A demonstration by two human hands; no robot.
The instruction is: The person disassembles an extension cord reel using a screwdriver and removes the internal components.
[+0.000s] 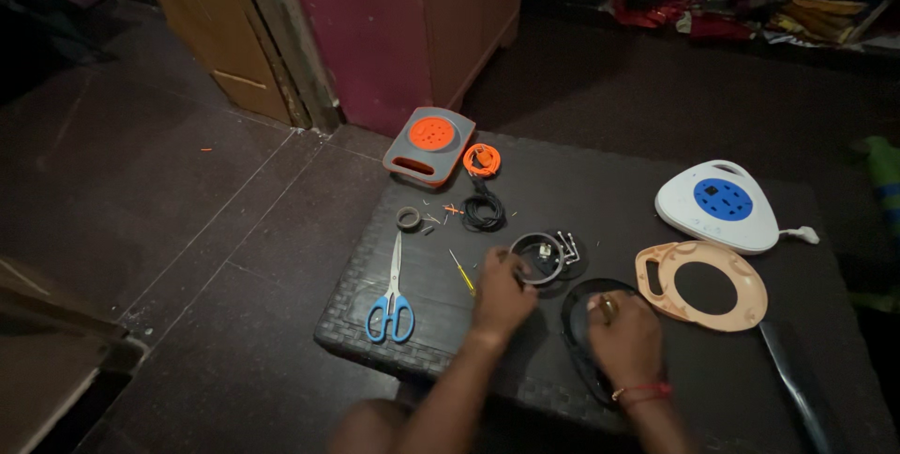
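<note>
My left hand (502, 293) rests on the dark low table (450, 341), fingers curled at the rim of a round black socket part (539, 258); whether it grips anything I cannot tell. My right hand (623, 340) lies flat on a black cover piece (579, 323), fingers together. A beige ring-shaped cover (703, 285) lies just right of that hand. A small yellow-handled screwdriver (461, 272) lies left of my left hand.
Blue-handled scissors (391, 296), a tape roll (408, 219), coiled black wire (484, 212), coiled orange wire (482, 160) and loose screws (567, 246) lie on the table. A grey-orange reel (429, 140) and a white-blue reel (717, 204) sit at the back. Wooden cupboard (412, 22) behind.
</note>
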